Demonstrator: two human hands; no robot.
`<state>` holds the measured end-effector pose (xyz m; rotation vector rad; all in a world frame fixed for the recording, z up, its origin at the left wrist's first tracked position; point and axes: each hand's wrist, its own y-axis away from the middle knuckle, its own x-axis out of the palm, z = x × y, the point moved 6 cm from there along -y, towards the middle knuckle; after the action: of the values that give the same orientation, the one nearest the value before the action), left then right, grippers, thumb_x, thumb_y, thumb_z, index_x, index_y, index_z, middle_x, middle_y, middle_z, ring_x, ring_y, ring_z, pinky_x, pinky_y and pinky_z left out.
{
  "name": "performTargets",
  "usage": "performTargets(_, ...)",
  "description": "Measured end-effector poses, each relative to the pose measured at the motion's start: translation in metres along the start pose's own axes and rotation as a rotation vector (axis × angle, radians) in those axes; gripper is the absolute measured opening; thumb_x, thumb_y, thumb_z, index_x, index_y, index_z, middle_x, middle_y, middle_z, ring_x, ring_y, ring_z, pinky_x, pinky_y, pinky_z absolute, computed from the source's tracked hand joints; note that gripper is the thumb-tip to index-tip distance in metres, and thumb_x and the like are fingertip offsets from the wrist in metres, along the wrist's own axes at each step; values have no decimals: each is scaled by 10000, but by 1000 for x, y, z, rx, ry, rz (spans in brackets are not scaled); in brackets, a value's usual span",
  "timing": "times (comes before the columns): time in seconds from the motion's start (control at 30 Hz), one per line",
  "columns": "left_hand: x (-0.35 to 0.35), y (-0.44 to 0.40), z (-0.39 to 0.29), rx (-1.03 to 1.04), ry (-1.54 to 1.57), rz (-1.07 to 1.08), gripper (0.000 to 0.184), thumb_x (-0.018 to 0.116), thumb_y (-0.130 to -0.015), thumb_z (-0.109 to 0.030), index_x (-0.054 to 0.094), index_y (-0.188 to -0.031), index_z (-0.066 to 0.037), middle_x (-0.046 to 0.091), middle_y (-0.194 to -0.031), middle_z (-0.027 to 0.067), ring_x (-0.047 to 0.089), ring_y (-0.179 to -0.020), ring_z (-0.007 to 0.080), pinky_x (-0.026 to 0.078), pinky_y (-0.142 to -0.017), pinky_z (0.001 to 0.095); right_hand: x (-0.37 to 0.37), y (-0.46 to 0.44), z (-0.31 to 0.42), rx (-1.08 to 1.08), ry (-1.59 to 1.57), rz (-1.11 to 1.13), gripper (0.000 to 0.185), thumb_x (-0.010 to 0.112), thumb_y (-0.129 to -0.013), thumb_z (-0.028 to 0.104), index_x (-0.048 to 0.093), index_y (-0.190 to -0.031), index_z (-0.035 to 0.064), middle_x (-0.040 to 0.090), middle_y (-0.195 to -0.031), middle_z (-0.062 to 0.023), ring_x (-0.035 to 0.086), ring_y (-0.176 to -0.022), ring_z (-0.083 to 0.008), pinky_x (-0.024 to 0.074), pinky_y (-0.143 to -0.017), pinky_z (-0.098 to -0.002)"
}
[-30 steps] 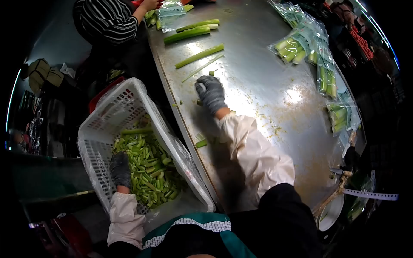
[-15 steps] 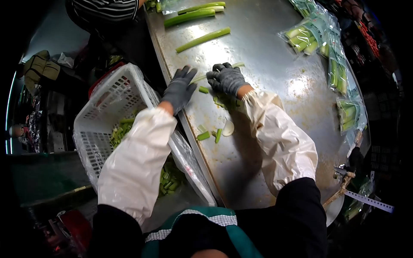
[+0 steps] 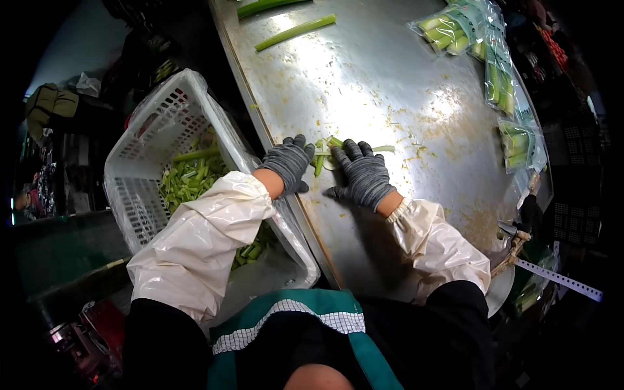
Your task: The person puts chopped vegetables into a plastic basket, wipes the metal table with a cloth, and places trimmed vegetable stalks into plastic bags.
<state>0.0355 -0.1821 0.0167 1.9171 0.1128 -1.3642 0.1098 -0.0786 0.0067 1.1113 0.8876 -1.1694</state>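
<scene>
Between my two grey-gloved hands, green scraps [image 3: 320, 162] and a thin pale strip [image 3: 383, 149] lie on the metal table [image 3: 364, 71]. My left hand [image 3: 288, 164] rests at the table's left edge, fingers spread, touching the left side of the scraps. On the right side of the pile, my right hand [image 3: 364, 174] has its fingers apart and its fingertips at the scraps. Neither hand is closed round anything. Left of the table, a white plastic basket [image 3: 144, 153] lined with clear film holds cut green pieces [image 3: 195, 175], partly hidden by my left sleeve.
A green stalk [image 3: 296, 32] lies at the table's far left, with another [image 3: 266, 6] beyond it. Bagged stalks [image 3: 448, 29] line the right side. At the lower right are a perforated strip [image 3: 559, 279] and a white round container [image 3: 500, 292].
My left hand has come out of the basket and onto the table edge. My right hand has moved nearer to me, and scattered scraps are now gathered between both hands.
</scene>
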Motion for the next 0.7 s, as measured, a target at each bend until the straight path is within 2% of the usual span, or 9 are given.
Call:
performTargets(0.1, 13, -11, -8, -37, 71, -25, 668, 671, -648, -167, 352, -1228, -75, 346, -1210, 205, 430, -1084, 336, 392, -891, 372, 2, 3, 6, 148, -75, 41, 713, 598, -680, 394, 316, -1269, 109, 360, -1213, -199, 347, -1127, -376, 347, -868, -499)
performTargets(0.13, 16, -15, -5, -121, 176, -37, 664, 666, -646, -152, 349, -1225, -73, 359, -1177, 200, 460, -1043, 339, 413, -861, 376, 4, 2, 8, 155, -108, -114, 663, 579, -681, 357, 357, -1241, 79, 413, -1114, -228, 428, -978, -363, 401, -812, -452)
performTargets(0.23, 23, -17, -5, -238, 306, -145, 593, 656, -632, -111, 412, -1170, -60, 411, -1070, 196, 523, -933, 336, 449, -796, 380, 18, -13, 7, 323, -229, -50, 648, 589, -690, 277, 332, -1251, 81, 368, -1188, -212, 389, -1075, -373, 375, -878, -441)
performTargets(0.3, 22, -20, -8, -183, 411, -308, 515, 659, -625, -152, 485, -1095, -31, 456, -1013, 206, 520, -915, 341, 438, -801, 372, 25, -19, 9, 318, -266, -62, 622, 593, -670, 210, 360, -1228, 64, 389, -1156, -217, 405, -1046, -382, 385, -874, -415)
performTargets(0.37, 36, -28, -3, -124, 463, -503, 484, 670, -609, -218, 535, -1025, -9, 486, -983, 224, 516, -910, 342, 422, -815, 361, 40, -26, 2, 301, -281, -302, 582, 604, -632, 156, 424, -1174, 42, 423, -1085, -225, 446, -987, -369, 403, -844, -396)
performTargets(0.43, 37, -25, -5, -96, 506, -541, 555, 686, -580, -289, 533, -1029, -1, 505, -1003, 224, 505, -938, 339, 403, -840, 355, 26, -23, 7, 274, -482, -244, 520, 626, -600, 136, 496, -1091, 27, 437, -1035, -228, 488, -916, -352, 419, -805, -387)
performTargets(0.5, 36, -29, -4, -118, 597, -383, 558, 698, -552, -276, 545, -1014, -4, 544, -978, 214, 527, -915, 330, 420, -822, 342, 35, -21, 0, 283, -441, -285, 496, 654, -574, 126, 525, -1038, 10, 476, -955, -211, 525, -839, -331, 440, -753, -364)
performTargets(0.63, 39, -21, 0, -172, 840, -289, 479, 678, -554, -206, 563, -968, 7, 595, -868, 200, 577, -828, 311, 456, -752, 312, 59, -24, -18, 306, -567, -331, 452, 653, -593, 86, 529, -1020, 5, 555, -807, -151, 558, -784, -279, 460, -721, -325)
performTargets(0.7, 34, -10, 2, -115, 1008, -372, 481, 685, -575, -184, 544, -989, 17, 598, -886, 176, 580, -843, 270, 457, -750, 307, 75, -21, -22, 326, -1240, -321, 412, 612, -621, 30, 524, -1021, -8, 574, -828, -128, 566, -816, -231, 462, -745, -308)
